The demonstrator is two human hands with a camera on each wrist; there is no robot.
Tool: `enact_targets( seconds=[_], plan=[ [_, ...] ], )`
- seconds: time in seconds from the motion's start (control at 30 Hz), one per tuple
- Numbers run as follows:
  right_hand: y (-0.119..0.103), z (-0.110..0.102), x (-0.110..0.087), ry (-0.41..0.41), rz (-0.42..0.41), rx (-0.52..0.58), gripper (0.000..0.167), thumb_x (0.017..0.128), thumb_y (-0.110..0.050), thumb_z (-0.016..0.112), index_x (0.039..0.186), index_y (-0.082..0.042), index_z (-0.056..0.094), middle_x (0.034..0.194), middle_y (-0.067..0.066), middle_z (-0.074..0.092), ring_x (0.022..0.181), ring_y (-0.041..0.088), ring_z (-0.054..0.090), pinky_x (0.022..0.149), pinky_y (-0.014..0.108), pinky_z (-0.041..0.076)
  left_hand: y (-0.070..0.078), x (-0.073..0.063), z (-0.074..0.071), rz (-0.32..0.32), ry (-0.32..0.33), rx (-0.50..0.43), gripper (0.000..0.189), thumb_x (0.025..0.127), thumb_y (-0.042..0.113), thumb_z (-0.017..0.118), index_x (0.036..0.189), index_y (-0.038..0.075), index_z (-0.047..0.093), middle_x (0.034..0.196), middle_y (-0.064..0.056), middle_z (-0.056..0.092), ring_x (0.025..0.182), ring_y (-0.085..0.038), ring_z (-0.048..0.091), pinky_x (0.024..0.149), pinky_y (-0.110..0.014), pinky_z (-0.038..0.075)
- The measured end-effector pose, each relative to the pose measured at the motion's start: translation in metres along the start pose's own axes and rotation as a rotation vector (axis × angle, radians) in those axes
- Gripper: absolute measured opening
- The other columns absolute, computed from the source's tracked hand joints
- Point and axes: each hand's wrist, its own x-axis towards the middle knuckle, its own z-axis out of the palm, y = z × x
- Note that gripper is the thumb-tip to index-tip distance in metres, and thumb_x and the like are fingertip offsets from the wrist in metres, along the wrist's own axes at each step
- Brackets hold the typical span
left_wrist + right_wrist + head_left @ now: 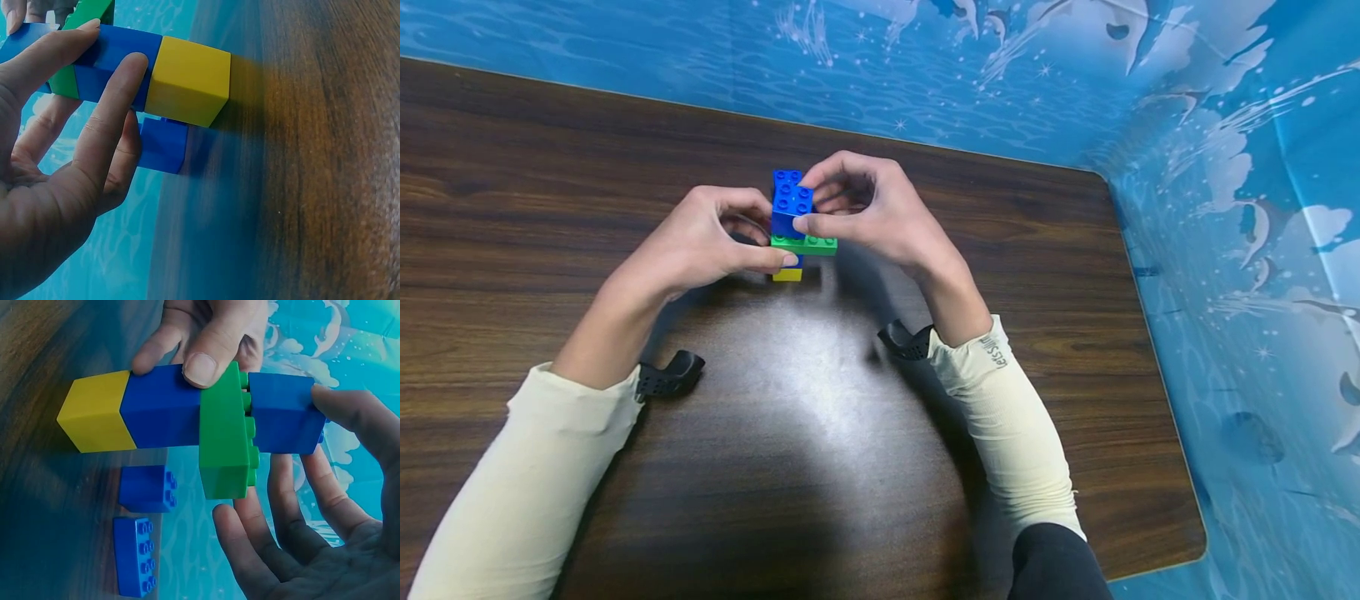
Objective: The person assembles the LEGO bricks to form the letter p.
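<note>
in the head view the left hand (pixel 696 237) and the right hand (pixel 887 208) cover much of the block stack (pixel 801 245); the thumb of the left hand hides most of the lower blue block (pixel 164 415), and in the left-wrist view the top of the stack is cut off at the frame's edge. green studs show in a thin gap beneath the upper blue block (pixel 783 223); whether it hovers or is partly seated is hard to make out, as is whether the yellow block (pixel 97 419) touches the table (pixel 1075 333).

the stack is at the far part of the table, left of its middle, with its long axis upright: the yellow block lowest, then the lower blue block, the green block (pixel 222 450) and the upper blue block. the green block lies crosswise, its long axis running left to right, one end jutting out to the right, studs up.

the left hand pinches the stack around the lower blue and green blocks, thumb on the near side, fingers behind. the right hand pinches the upper blue block between thumb and index finger, its other fingers curved and apart.

beyond the stack stand a shorter loose blue block (pixel 142 489) and a longer loose blue block (pixel 128 559), largely screened in the head view by hands and stack. black wrist mounts (pixel 668 375) project from the pale sleeves (pixel 542 467); a blue sea-patterned backdrop (pixel 625 50) borders the far and right sides.
</note>
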Motion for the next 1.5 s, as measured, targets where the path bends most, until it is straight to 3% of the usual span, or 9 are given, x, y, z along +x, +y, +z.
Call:
enact_targets(
  seconds=[0.37, 0.5, 0.63, 0.87, 1.1, 1.5],
  plan=[
    [0.005, 0.000, 0.001, -0.037, -0.043, -0.026, 0.031, 0.088, -0.003, 0.086, 0.117, -0.002, 0.074, 0.105, 0.011, 0.073, 0.097, 0.026, 0.070, 0.089, 0.036, 0.060, 0.000, -0.001, 0.001, 0.018, 0.001, -0.013, 0.031, 0.088, 0.017, 0.091, 0.113, 0.009, 0.075, 0.104, -0.001, 0.074, 0.088, -0.015, 0.073, 0.071, -0.030, 0.059],
    [0.006, 0.000, 0.001, -0.053, -0.092, -0.096, 0.031, 0.087, -0.005, 0.088, 0.115, -0.002, 0.076, 0.105, 0.010, 0.074, 0.098, 0.023, 0.071, 0.091, 0.037, 0.061, 0.001, -0.002, 0.000, 0.025, 0.002, -0.002, 0.031, 0.088, 0.017, 0.091, 0.114, 0.008, 0.076, 0.106, -0.004, 0.074, 0.088, -0.015, 0.074, 0.070, -0.028, 0.058],
    [0.005, -0.001, 0.000, -0.050, -0.134, -0.177, 0.029, 0.086, -0.008, 0.089, 0.113, -0.003, 0.078, 0.105, 0.010, 0.076, 0.096, 0.019, 0.072, 0.089, 0.036, 0.063, 0.001, -0.002, 0.000, 0.011, 0.005, -0.011, 0.031, 0.087, 0.020, 0.092, 0.112, 0.010, 0.076, 0.101, 0.000, 0.075, 0.087, -0.015, 0.074, 0.071, -0.030, 0.059],
    [0.002, -0.004, 0.003, -0.063, -0.117, -0.222, 0.029, 0.085, -0.010, 0.091, 0.111, -0.005, 0.080, 0.105, 0.011, 0.077, 0.094, 0.018, 0.072, 0.087, 0.033, 0.061, 0.001, -0.002, -0.001, 0.009, 0.009, -0.016, 0.031, 0.086, 0.023, 0.094, 0.109, 0.011, 0.077, 0.094, 0.004, 0.076, 0.082, -0.014, 0.074, 0.070, -0.030, 0.058],
    [0.003, -0.005, 0.005, -0.095, -0.156, -0.268, 0.027, 0.084, -0.009, 0.092, 0.109, -0.006, 0.081, 0.104, 0.006, 0.078, 0.089, 0.018, 0.070, 0.083, 0.033, 0.060, 0.001, -0.003, 0.000, 0.007, 0.009, -0.004, 0.029, 0.087, 0.022, 0.093, 0.108, 0.010, 0.076, 0.090, 0.004, 0.077, 0.080, -0.015, 0.075, 0.069, -0.031, 0.058],
    [-0.005, -0.006, 0.003, -0.117, -0.164, -0.358, 0.030, 0.088, -0.015, 0.090, 0.115, -0.008, 0.081, 0.108, 0.005, 0.080, 0.096, 0.017, 0.072, 0.092, 0.037, 0.061, 0.001, -0.004, -0.003, 0.007, 0.000, -0.024, 0.029, 0.087, 0.022, 0.093, 0.106, 0.009, 0.076, 0.087, 0.002, 0.078, 0.077, -0.019, 0.076, 0.069, -0.031, 0.057]
  ],
)
